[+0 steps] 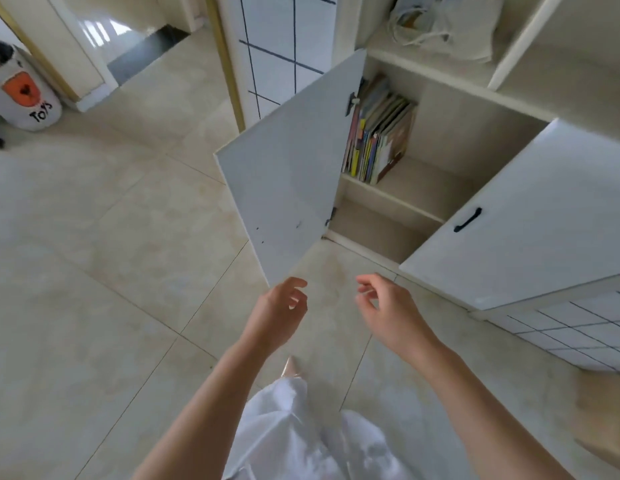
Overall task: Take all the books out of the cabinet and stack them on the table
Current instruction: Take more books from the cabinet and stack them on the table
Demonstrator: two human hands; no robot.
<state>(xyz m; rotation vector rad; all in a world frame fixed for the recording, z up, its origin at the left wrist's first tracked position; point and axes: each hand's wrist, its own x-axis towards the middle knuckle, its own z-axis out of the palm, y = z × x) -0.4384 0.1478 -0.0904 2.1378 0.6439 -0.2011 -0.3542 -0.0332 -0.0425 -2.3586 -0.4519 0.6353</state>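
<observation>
Head camera looks down on 2 bare forearms reaching forward over a pale tiled floor (94,271), short of an open cabinet (440,161). Left hand (279,311) hangs in mid-air with fingers loosely curled, gripping nothing, just near the lower corner of the swung-out left cabinet door (284,174). Right hand (388,310) hovers beside it, wrist bent, fingers loosely curled and likewise empty; the 2 hands stay apart. Farther off, a row of thin picture books (379,133) stands leaning at the left end of the cabinet's upper shelf, beside the door hinge. Right cabinet door (530,223), with a black handle (467,220), also stands open. Canvas bags (447,26) lie on the open shelf above. At far left, a white toy bin (23,95) marked "TOYS" sits on the floor.
</observation>
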